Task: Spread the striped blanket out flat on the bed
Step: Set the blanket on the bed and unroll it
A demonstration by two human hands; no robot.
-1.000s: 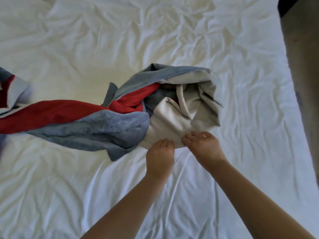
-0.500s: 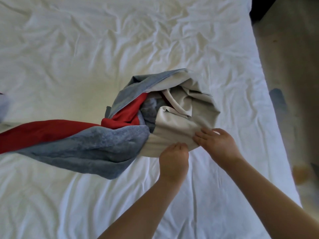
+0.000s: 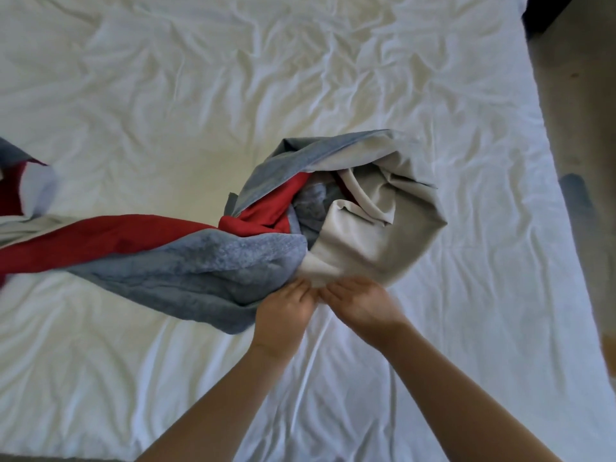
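The striped blanket (image 3: pixel 186 261), in red, blue-grey and pale grey bands, lies twisted and bunched across the white bed (image 3: pixel 166 95). Its pale grey end (image 3: pixel 373 241) is rolled into a loose heap at centre right, and a twisted tail runs off the left edge of view. My left hand (image 3: pixel 283 311) and my right hand (image 3: pixel 361 303) sit side by side at the heap's near edge. The fingertips of both pinch the pale grey hem, and fabric partly covers them.
The wrinkled white sheet covers the whole bed around the blanket. The bed's right edge (image 3: pixel 566 261) drops to a brownish floor (image 3: pixel 586 111). A dark object (image 3: pixel 546 11) stands at the top right corner.
My right hand has slid left along the pale grey hem until it sits beside my left hand. The blanket heap has barely shifted. The view has swung slightly.
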